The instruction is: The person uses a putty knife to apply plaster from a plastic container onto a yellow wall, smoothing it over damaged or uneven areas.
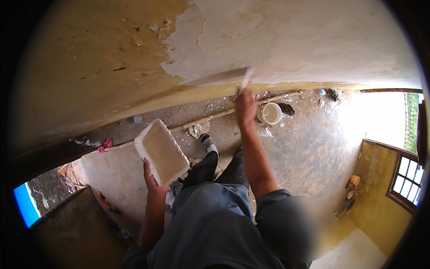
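Note:
My left hand (153, 181) grips the lower left side of a white rectangular tub (164, 150), tilted with its mouth facing up toward me. Pale residue coats its inside and rim. My right hand (246, 110) is raised to the wall, closed around the handle of a putty knife (246, 77). Its pale, motion-blurred blade is up against the wall (286, 40), or very close to it, and casts a dark shadow to its left. Whitish filler covers the wall's right and middle; the left part is bare yellow with flaking patches.
On the floor near the wall stands a white bucket (270, 113), beside a black item (286, 109). A long pole (206, 117) lies along the wall base among chips and scraps. A pink cloth (105, 145) is at the left. A window (407, 179) and bright opening (380, 116) are right.

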The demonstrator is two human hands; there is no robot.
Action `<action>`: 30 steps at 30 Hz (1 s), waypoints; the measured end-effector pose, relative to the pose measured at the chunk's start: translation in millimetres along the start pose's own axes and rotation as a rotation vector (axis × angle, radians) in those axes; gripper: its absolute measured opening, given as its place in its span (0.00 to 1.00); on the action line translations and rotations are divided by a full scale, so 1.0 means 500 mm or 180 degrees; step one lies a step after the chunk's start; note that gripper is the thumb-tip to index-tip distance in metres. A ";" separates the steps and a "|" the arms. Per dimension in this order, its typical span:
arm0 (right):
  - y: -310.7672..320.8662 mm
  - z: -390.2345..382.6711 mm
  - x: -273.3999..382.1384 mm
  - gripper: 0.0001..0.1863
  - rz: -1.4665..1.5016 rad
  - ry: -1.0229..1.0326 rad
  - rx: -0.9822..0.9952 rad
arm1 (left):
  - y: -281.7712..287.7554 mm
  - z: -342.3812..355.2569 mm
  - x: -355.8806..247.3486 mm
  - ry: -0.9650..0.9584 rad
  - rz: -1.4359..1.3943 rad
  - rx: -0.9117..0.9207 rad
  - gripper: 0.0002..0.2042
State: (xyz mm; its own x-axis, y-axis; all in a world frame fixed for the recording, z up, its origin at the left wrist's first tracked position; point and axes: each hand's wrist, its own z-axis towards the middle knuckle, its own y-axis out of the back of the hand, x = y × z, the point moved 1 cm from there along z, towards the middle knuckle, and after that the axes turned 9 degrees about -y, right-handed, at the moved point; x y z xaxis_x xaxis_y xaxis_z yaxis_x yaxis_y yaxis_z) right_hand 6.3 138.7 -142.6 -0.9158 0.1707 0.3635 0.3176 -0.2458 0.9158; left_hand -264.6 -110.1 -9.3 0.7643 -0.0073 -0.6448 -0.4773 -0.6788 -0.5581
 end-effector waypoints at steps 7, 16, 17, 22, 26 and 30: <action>-0.007 0.002 -0.057 0.14 0.0639 -0.1202 -0.0326 | 0.022 0.002 0.001 -0.0058 -0.0040 -0.0128 0.27; -0.177 -0.194 0.192 0.09 0.0489 0.0590 0.1128 | -0.003 0.010 -0.014 -0.0005 0.0079 0.0210 0.28; -0.153 -0.211 0.187 0.08 0.0534 0.0406 0.1245 | 0.000 0.009 -0.015 -0.0058 0.0045 0.0187 0.28; 0.179 -0.128 0.118 0.05 0.0928 0.1321 0.0446 | 0.026 0.039 0.030 0.0023 0.0023 0.0243 0.29; 0.435 -0.050 0.126 0.07 0.1204 0.1554 -0.0009 | -0.046 0.063 0.089 0.0229 -0.0003 0.0737 0.28; 0.535 -0.057 0.144 0.10 0.2715 -0.0338 0.1636 | -0.141 0.066 0.135 0.0456 -0.0224 0.1283 0.29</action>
State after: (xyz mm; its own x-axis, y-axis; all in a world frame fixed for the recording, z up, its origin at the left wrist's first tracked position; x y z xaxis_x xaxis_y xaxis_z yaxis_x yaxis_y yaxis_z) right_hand 18.4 58.2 123.7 -0.3136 0.2202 0.9237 0.9488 0.1122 0.2954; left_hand -193.7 -38.2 -30.6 0.8399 -0.0924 -0.5348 -0.5314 -0.3404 -0.7757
